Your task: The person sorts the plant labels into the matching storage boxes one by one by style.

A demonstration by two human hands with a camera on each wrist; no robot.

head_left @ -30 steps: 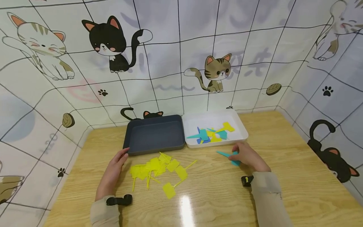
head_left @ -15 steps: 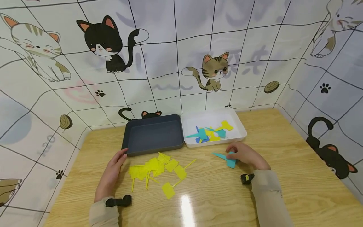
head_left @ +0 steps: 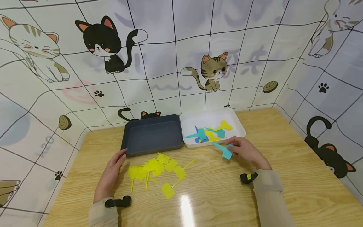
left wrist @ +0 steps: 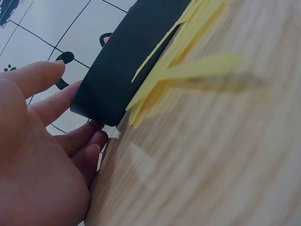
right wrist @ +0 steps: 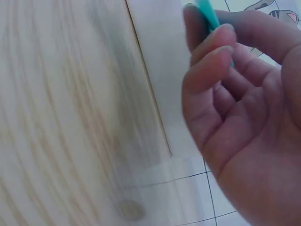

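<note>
My right hand [head_left: 242, 148] pinches a teal plant-label tag [head_left: 224, 150] between thumb and fingers, just above the wooden table and close to the front rim of the white tray [head_left: 241, 126]. The right wrist view shows the teal tag [right wrist: 207, 14] held at my fingertips [right wrist: 221, 35] beside the white tray wall [right wrist: 155, 70]. My left hand [head_left: 112, 171] rests flat on the table, fingers straight, touching the corner of the dark grey tray [head_left: 126, 151]. In the left wrist view my left fingers [left wrist: 70, 103] lie against the dark tray [left wrist: 127, 61].
Several yellow tags [head_left: 156, 168] lie in a loose pile in front of the dark tray. The white tray holds several teal, blue and yellow tags [head_left: 208, 132]. Cat-patterned walls [head_left: 175, 63] enclose the table [head_left: 215, 195] on three sides.
My right hand has lifted the teal tag off the table and moved it back and slightly left toward the white tray. My left hand has stayed put.
</note>
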